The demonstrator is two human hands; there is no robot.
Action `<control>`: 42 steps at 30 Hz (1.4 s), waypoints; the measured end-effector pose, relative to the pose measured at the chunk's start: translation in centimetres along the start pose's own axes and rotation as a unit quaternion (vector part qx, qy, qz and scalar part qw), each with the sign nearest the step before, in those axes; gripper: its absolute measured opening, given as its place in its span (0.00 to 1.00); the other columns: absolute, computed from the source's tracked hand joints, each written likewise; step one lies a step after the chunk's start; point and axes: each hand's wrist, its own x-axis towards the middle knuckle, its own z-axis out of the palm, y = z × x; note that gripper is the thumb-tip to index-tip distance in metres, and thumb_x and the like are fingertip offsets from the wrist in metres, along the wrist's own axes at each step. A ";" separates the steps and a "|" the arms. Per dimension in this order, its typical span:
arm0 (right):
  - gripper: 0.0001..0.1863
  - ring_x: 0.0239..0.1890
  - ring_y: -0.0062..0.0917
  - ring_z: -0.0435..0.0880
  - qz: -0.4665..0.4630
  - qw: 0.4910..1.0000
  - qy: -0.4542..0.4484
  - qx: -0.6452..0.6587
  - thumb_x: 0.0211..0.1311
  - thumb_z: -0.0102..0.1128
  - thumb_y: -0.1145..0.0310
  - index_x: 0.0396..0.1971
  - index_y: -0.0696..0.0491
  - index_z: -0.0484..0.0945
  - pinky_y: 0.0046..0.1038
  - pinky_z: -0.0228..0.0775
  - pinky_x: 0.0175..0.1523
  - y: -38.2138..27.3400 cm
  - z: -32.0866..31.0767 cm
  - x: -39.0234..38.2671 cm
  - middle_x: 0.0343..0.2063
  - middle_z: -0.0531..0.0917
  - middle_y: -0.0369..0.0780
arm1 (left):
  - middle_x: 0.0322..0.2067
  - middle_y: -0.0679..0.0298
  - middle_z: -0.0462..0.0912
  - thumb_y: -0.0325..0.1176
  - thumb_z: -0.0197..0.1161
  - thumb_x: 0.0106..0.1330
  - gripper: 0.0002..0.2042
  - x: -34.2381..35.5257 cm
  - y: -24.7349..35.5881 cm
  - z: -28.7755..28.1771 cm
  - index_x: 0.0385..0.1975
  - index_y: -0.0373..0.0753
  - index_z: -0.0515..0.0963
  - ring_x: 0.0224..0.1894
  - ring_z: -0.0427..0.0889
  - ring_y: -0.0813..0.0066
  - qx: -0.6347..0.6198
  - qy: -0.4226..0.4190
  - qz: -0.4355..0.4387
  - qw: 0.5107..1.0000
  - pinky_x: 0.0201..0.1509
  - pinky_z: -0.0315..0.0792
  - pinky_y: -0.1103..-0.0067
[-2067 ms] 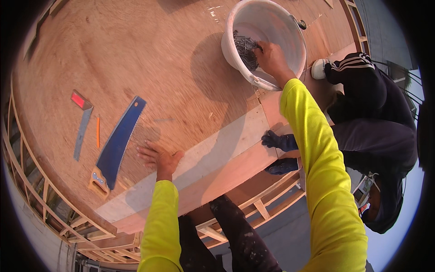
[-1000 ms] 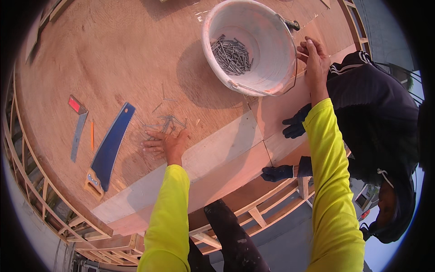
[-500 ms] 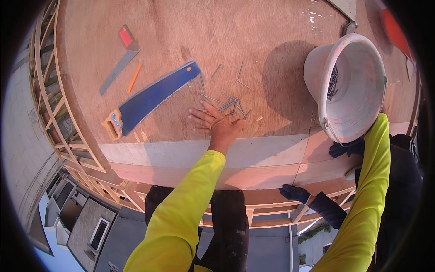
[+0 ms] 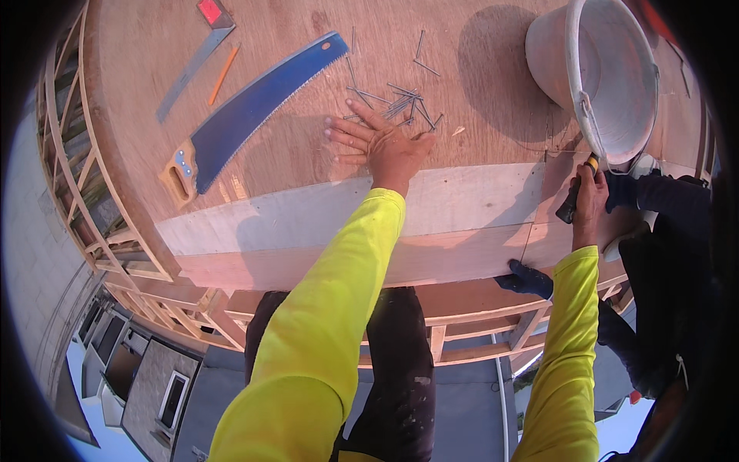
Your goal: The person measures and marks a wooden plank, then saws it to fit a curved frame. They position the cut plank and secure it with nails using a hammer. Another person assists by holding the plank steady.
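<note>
My left hand lies palm down on the plywood with its fingers spread, holding nothing. Just beyond its fingertips is a loose pile of nails. A handsaw with a blue blade and wooden handle rests to the left of that hand. My right hand is closed around the black-and-yellow handle of a tool, just below the bucket's rim. The tool's other end is hidden, so its kind cannot be made out. The pale, stained bucket leans tilted toward me at the upper right.
A try square and an orange pencil lie left of the saw on the plywood. Timber framing borders it, with a drop beyond. A co-worker's dark-gloved hands are at the near right edge.
My right hand has come from behind the bucket into sight, gripping a tool's handle. My left hand stays flat beside the nails. The view has shifted, moving the board's contents upward.
</note>
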 end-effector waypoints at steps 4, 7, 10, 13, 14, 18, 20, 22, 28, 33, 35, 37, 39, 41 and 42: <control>0.11 0.20 0.15 0.73 0.068 0.984 0.047 0.158 0.62 0.69 0.64 0.34 0.51 0.74 0.19 0.66 0.26 -1.0 3.0 -10.2 0.21 0.73 0.31 | 0.70 0.27 0.12 0.55 0.74 0.54 0.70 -0.8 -1.2 0.0 0.72 0.30 0.16 0.72 0.05 0.30 -0.051 0.021 0.059 0.997 0.67 0.15 0.34; 0.11 0.20 0.15 0.74 0.094 0.969 0.056 0.222 0.63 0.66 0.67 0.38 0.52 0.74 0.19 0.67 0.26 -0.1 5.4 -18.3 0.24 0.74 0.32 | 0.74 0.34 0.29 0.48 0.71 0.59 0.59 -1.4 -4.8 1.0 0.75 0.30 0.29 0.77 0.23 0.38 -0.104 0.124 0.169 0.972 0.74 0.26 0.42; 0.12 0.21 0.17 0.75 0.098 0.967 0.006 0.236 0.65 0.63 0.70 0.45 0.56 0.74 0.20 0.68 0.26 2.5 8.0 -26.1 0.25 0.75 0.34 | 0.69 0.42 0.56 0.39 0.68 0.61 0.41 -1.2 -8.5 1.4 0.71 0.30 0.54 0.73 0.52 0.44 -0.076 0.283 0.264 0.919 0.74 0.47 0.52; 0.18 0.22 0.17 0.77 0.082 0.972 -0.108 0.192 0.66 0.61 0.70 0.52 0.60 0.73 0.20 0.69 0.27 4.0 9.5 -30.8 0.28 0.78 0.35 | 0.55 0.52 0.74 0.33 0.67 0.61 0.24 0.1 -10.4 0.7 0.57 0.33 0.74 0.58 0.71 0.51 -0.043 0.340 0.280 0.897 0.64 0.64 0.60; 0.22 0.23 0.17 0.77 0.060 0.969 -0.153 0.183 0.67 0.60 0.70 0.58 0.61 0.71 0.20 0.71 0.27 5.0 9.9 -31.6 0.30 0.78 0.36 | 0.50 0.55 0.76 0.33 0.67 0.61 0.19 1.0 -10.3 0.2 0.51 0.34 0.77 0.54 0.72 0.53 -0.040 0.338 0.294 0.893 0.59 0.66 0.61; 0.26 0.24 0.16 0.77 0.062 0.944 -0.288 0.151 0.72 0.54 0.71 0.67 0.57 0.65 0.21 0.73 0.27 3.9 11.6 -32.6 0.31 0.78 0.37 | 0.38 0.60 0.78 0.33 0.66 0.61 0.09 2.5 -9.4 -1.8 0.37 0.38 0.78 0.46 0.74 0.56 0.075 0.371 0.265 0.887 0.51 0.69 0.63; 0.24 0.21 0.13 0.73 0.033 0.955 -0.294 0.032 0.75 0.50 0.68 0.68 0.55 0.64 0.19 0.70 0.25 3.2 12.3 -32.3 0.28 0.75 0.34 | 0.36 0.57 0.76 0.32 0.65 0.62 0.08 2.6 -10.0 -2.5 0.34 0.38 0.75 0.45 0.74 0.54 0.027 0.389 0.301 0.870 0.49 0.69 0.63; 0.22 0.19 0.11 0.71 0.036 0.954 -0.297 -0.038 0.77 0.50 0.65 0.65 0.54 0.66 0.18 0.68 0.22 1.1 12.4 -32.3 0.25 0.71 0.31 | 0.35 0.54 0.76 0.31 0.64 0.63 0.08 2.1 -11.1 -3.5 0.34 0.36 0.72 0.43 0.74 0.50 -0.085 0.354 0.296 0.883 0.48 0.69 0.61; 0.16 0.15 0.11 0.68 0.026 0.934 -0.302 -0.189 0.77 0.52 0.57 0.50 0.54 0.70 0.18 0.64 0.16 -3.5 12.1 -31.3 0.21 0.69 0.30 | 0.35 0.53 0.78 0.23 0.64 0.62 0.10 -7.0 -23.7 -8.1 0.41 0.35 0.73 0.36 0.80 0.52 -0.311 0.243 0.195 0.898 0.41 0.74 0.64; 0.21 0.15 0.13 0.71 -0.101 0.871 -0.377 -0.297 0.76 0.53 0.57 0.56 0.58 0.71 0.19 0.66 0.17 -7.1 17.1 -39.3 0.20 0.72 0.32 | 0.38 0.52 0.79 0.25 0.60 0.65 0.03 -12.3 -42.1 -13.8 0.36 0.33 0.77 0.41 0.80 0.50 -0.295 0.353 -0.044 0.887 0.47 0.74 0.63; 0.23 0.17 0.15 0.74 -0.105 0.816 -0.475 -0.312 0.76 0.53 0.60 0.61 0.59 0.67 0.22 0.69 0.21 -8.5 21.9 -44.6 0.20 0.74 0.34 | 0.41 0.51 0.79 0.26 0.62 0.65 0.04 -13.2 -49.3 -15.7 0.35 0.34 0.78 0.45 0.80 0.50 -0.308 0.334 -0.173 0.874 0.51 0.74 0.63; 0.20 0.23 0.31 0.79 -0.188 0.720 -0.553 -0.374 0.77 0.50 0.66 0.61 0.61 0.66 0.34 0.72 0.32 -9.2 27.6 -49.8 0.24 0.77 0.45 | 0.47 0.49 0.79 0.27 0.63 0.65 0.04 -13.6 -55.4 -17.7 0.35 0.34 0.79 0.51 0.79 0.51 -0.372 0.273 -0.267 0.846 0.54 0.74 0.63; 0.20 0.28 0.42 0.82 -0.322 0.651 -0.601 -0.334 0.77 0.51 0.66 0.62 0.58 0.65 0.39 0.73 0.36 -9.0 33.3 -53.9 0.29 0.79 0.51 | 0.55 0.48 0.75 0.28 0.63 0.65 0.05 -12.1 -57.3 -20.7 0.35 0.34 0.79 0.59 0.74 0.51 -0.236 0.329 -0.183 0.896 0.59 0.73 0.64; 0.21 0.33 0.47 0.82 -0.324 0.590 -0.649 -0.355 0.76 0.52 0.67 0.63 0.57 0.64 0.41 0.73 0.39 -9.3 39.1 -59.0 0.33 0.79 0.54 | 0.62 0.47 0.71 0.28 0.62 0.65 0.05 -12.2 -59.8 -21.9 0.35 0.33 0.80 0.66 0.69 0.51 -0.126 0.339 -0.140 0.922 0.63 0.71 0.64; 0.21 0.35 0.50 0.82 -0.328 0.560 -0.666 -0.367 0.76 0.52 0.67 0.64 0.56 0.64 0.42 0.73 0.40 -9.5 42.0 -61.1 0.35 0.80 0.55 | 0.65 0.48 0.69 0.27 0.62 0.65 0.05 -10.7 -60.5 -22.5 0.35 0.33 0.80 0.69 0.67 0.50 -0.095 0.337 -0.120 0.929 0.65 0.70 0.64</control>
